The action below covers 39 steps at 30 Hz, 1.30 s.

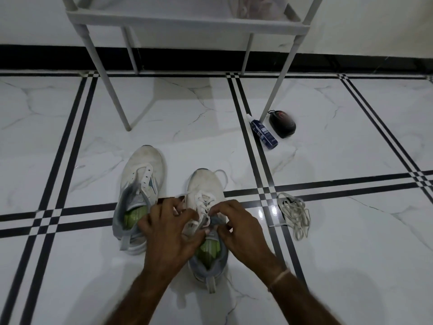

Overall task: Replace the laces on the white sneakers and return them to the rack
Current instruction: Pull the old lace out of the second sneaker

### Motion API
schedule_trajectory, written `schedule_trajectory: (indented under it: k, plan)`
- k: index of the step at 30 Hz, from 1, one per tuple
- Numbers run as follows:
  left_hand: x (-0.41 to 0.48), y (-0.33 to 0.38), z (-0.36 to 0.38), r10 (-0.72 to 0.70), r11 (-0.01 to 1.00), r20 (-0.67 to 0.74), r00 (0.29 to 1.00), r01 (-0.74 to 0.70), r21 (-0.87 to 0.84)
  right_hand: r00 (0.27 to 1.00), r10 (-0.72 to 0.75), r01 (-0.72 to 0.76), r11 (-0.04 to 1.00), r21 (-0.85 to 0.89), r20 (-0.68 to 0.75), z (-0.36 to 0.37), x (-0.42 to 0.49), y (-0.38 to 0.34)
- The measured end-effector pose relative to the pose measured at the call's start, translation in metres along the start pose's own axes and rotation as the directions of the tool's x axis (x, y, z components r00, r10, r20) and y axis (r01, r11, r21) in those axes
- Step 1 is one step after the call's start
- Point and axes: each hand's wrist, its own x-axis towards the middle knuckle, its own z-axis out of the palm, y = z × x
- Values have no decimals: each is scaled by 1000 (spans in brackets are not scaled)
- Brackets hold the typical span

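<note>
Lace [203, 199] lies pinched in fingers of left hand [168, 233] and right hand [236, 227].

Two sneakers [143, 174] [206, 184], two hands [167, 233] [236, 228], one rack [185, 22], bottle [264, 133], brush [282, 123] and lace pile [295, 214].

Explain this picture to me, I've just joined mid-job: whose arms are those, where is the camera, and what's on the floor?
No machine here: a person's bare arms, filmed by one camera on their head looking down. The left hand and right hand pinch the lace of the nearer white sneaker. The other sneaker has empty eyelets. On the tiled floor lie a loose lace bundle, a blue bottle and a black oval object beside a rack leg.
</note>
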Motion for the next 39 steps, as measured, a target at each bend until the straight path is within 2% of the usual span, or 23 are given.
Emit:
schedule_trajectory:
  k: [2,6,10,12,13,14,15,16,17,18,19,21,23,26,28,29,31,32,33,34,35,37,39]
  plan:
    - [1,0,-2,-94,984,31,995,98,-151,999,-33,33,998,-52,5,2,1,-2]
    - [1,12,-4,-210,854,75,975,220,-471,997,-70,74,989,-127,36,6,4,-5]
    - [-6,13,3,-214,811,99,972,233,-536,998,-50,52,994,-95,24,11,9,-9]
    - [-5,9,6,-218,776,128,968,251,-578,1000,1,-1,998,56,4,16,12,-5]
    - [-4,8,6,-241,742,151,959,282,-608,998,63,-62,967,247,1,15,13,-3]
    - [-3,7,7,-277,705,170,946,320,-632,988,153,-149,866,478,31,10,12,-3]
    - [-2,6,7,-320,661,190,928,362,-657,968,232,-231,699,676,91,4,11,-5]
    - [-1,3,7,-362,599,222,905,409,-688,945,289,-293,537,791,153,-1,9,-6]
    - [-1,2,8,-396,526,268,878,456,-718,931,318,-316,470,824,176,-4,6,-8]
    - [-1,2,7,-418,452,313,853,494,-742,929,329,-319,486,814,168,-4,4,-8]
    - [-1,3,7,-430,397,351,832,524,-754,943,306,-289,569,770,128,-3,4,-7]
    - [-1,4,6,-435,348,391,811,552,-757,983,165,-184,794,579,86,-1,7,-6]
    - [0,6,2,-427,310,430,796,575,-758,992,51,-88,939,331,119,0,13,-6]
    - [0,6,-1,-411,262,483,773,608,-750,987,-4,-16,993,120,162,3,16,-8]
    - [0,7,-4,-387,264,489,782,602,-754,992,48,-73,970,231,115,7,14,-11]
    - [0,7,-3,-382,263,490,783,601,-755,987,130,-159,896,415,96,4,15,-13]
    - [1,6,-2,-385,256,494,780,604,-755,920,358,-333,509,794,156,-7,20,-19]
    - [0,6,-2,-388,251,498,776,608,-753,880,428,-364,322,874,208,-12,22,-20]
    - [0,7,-2,-388,247,502,773,612,-751,861,456,-369,256,893,225,-16,21,-19]
    - [0,7,-3,-388,243,505,771,614,-751,879,430,-365,326,872,206,-19,21,-19]
    - [0,7,-4,-391,238,509,767,618,-749,921,354,-333,504,797,161,-19,20,-18]
    - [1,8,-6,-388,231,507,770,614,-755,988,108,-147,864,481,109,-15,20,-14]
    - [4,9,-5,-374,250,500,781,604,-757,987,-17,-14,982,188,161,-4,19,-8]
